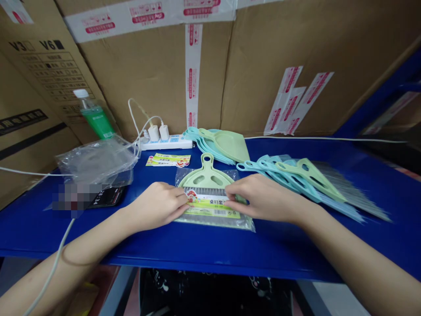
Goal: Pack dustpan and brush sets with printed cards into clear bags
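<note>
A green dustpan-and-brush set in a clear bag (207, 179) lies flat on the blue table (210, 245). A yellow-green label card (212, 206) sits across its brush. My left hand (159, 206) pinches the card's left end with closed fingers. My right hand (259, 197) pinches the card's right end, fingers curled on the bag.
Stacked blue and green dustpans (220, 145) lie behind the set, and a row of small brushes (305, 180) lies to its right. More label cards (168, 160), a power strip (164, 142), a pile of clear bags (98, 162) and a green bottle (95, 116) stand left. Cardboard boxes (279, 66) wall the back.
</note>
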